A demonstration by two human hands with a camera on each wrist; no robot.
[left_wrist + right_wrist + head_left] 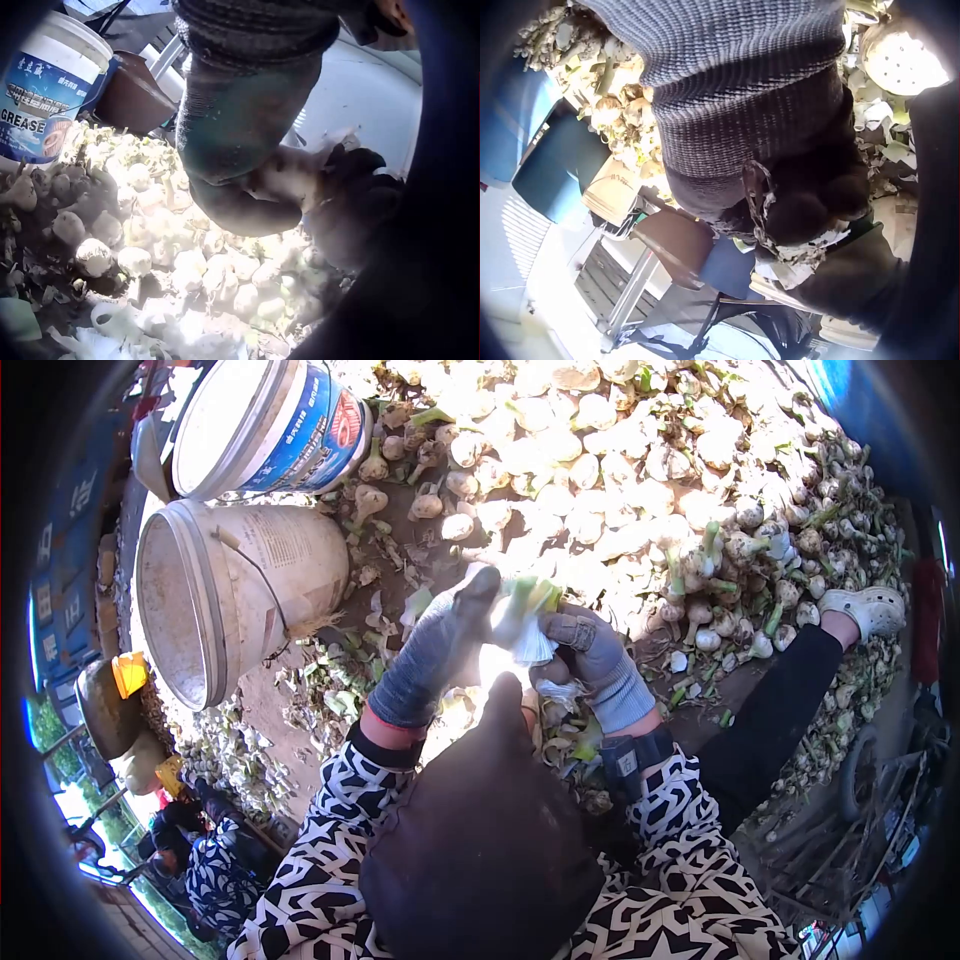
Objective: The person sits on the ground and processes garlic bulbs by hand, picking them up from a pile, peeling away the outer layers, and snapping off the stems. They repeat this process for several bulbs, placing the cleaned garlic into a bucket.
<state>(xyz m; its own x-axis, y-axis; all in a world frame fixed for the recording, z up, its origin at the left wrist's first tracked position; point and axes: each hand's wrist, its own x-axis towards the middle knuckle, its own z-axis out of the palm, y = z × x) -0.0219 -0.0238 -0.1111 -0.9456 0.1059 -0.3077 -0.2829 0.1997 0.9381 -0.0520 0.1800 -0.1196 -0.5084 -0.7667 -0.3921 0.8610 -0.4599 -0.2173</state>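
Note:
Both hands wear grey knit gloves and meet in front of the body in the head view. Between them is a garlic bulb with a green stem and loose white skin point(535, 647), partly blurred. My left hand point(435, 650) pinches its pale stem point(289, 178), seen in the left wrist view. My right hand point(598, 665) grips the garlic from the other side, its fingers curled. Dry, torn skin point(802, 255) hangs by the right hand's fingers in the right wrist view. The palm side of the right hand is hidden there.
A large heap of garlic point(620, 480) spreads ahead and to the right. Two buckets, one white point(290, 555) and one blue-labelled point(310, 435), lie tipped at left. Peelings point(325, 695) litter the ground. Another person point(215, 865) sits lower left; a shoe point(865, 610) rests right.

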